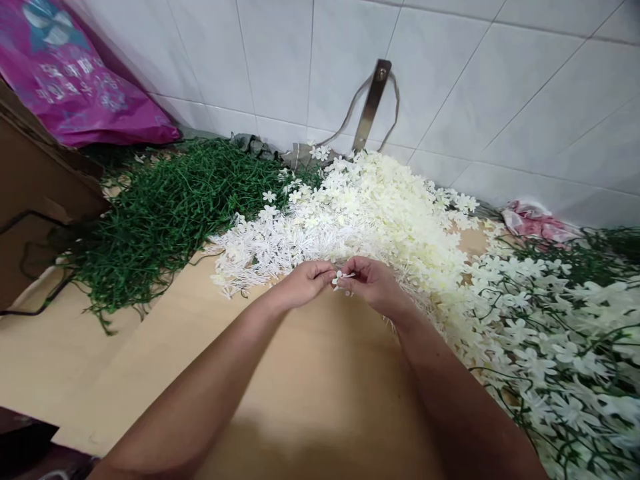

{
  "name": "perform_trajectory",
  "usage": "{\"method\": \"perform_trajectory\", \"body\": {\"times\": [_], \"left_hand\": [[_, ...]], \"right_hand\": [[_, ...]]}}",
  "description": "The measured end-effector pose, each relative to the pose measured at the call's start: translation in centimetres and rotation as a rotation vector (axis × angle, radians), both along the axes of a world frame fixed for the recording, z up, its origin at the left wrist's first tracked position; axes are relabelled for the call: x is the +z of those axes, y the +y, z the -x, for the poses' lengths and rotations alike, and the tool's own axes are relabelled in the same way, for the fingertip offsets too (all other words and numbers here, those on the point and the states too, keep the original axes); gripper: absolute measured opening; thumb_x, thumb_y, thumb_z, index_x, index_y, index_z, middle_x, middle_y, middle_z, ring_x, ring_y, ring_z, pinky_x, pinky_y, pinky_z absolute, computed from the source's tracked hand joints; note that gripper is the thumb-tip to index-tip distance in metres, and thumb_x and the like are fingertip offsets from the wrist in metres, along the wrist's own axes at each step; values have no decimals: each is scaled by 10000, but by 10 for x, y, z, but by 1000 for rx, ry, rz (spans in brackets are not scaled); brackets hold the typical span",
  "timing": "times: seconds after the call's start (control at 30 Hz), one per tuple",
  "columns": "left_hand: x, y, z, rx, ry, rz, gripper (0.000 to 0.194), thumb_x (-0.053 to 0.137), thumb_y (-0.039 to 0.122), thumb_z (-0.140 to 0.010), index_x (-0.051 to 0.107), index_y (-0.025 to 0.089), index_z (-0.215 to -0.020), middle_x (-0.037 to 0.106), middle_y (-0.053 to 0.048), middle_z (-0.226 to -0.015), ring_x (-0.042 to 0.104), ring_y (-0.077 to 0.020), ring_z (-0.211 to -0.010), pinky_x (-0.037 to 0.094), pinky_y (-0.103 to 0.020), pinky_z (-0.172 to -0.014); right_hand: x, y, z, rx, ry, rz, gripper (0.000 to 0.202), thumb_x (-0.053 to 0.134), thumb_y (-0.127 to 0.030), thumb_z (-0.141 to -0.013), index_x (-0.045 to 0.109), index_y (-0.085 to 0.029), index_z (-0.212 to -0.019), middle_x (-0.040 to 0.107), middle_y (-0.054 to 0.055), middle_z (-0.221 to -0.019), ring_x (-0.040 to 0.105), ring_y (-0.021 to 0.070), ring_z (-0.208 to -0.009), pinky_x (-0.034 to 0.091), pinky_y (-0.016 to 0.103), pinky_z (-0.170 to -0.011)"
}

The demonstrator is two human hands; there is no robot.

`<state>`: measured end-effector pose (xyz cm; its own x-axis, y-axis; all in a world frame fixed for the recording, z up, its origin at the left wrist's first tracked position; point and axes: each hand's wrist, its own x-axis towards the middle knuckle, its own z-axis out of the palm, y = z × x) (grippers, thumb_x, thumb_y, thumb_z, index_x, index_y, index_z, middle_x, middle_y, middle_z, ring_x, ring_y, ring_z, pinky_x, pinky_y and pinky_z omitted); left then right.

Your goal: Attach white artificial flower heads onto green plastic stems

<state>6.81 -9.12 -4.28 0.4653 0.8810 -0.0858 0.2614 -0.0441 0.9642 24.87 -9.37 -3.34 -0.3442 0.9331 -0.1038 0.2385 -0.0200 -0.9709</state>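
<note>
Over the front edge of the flower pile, my hands meet with their fingertips almost touching. My right hand pinches a small white artificial flower between thumb and fingers. My left hand is closed in a pinch right beside that flower; what lies between its fingertips is hidden. Just behind both hands spreads a heap of loose white and cream artificial flowers, with thin white stamen-like pieces along its near side.
To the left lies a mound of green plastic stems. Finished-looking white flowers on green stems fill the right. A cardboard sheet covers the work surface. A purple bag rests on a brown box by the tiled wall.
</note>
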Motion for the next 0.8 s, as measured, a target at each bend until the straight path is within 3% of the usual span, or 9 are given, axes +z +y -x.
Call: {"method": "perform_trajectory", "body": {"times": [0.23,0.43,0.63,0.8], "left_hand": [[-4,0,-2,72,75,66,359,437,447,-856,451,178,-619,364,57,-541,289,-78,-506,227,-230,-495],[-10,-1,-6,63,-51,74,417,506,550,-784,419,190,-592,322,70,-508,257,-71,-491,201,-234,-489],[-14,0,-3,-8,-154,65,524,512,661,-766,401,186,-575,319,63,-529,262,-72,-518,198,-234,-504],[-17,-2,-4,-6,-182,77,569,530,720,-727,420,180,-584,346,59,-547,287,-73,-536,220,-233,-520]], "right_hand": [[-3,-1,5,-44,33,64,373,805,-446,-586,550,-192,-685,559,-28,-622,493,108,-583,368,265,-572],[-11,-1,8,-69,33,29,344,794,-421,-587,553,-185,-656,568,-24,-642,492,103,-602,372,266,-596],[-15,-3,13,-37,67,83,385,785,-477,-595,520,-207,-668,593,-11,-661,556,141,-651,463,319,-685],[-12,-2,17,-15,-2,20,387,757,-513,-623,530,-203,-667,578,-14,-637,561,140,-639,457,308,-650]]}}
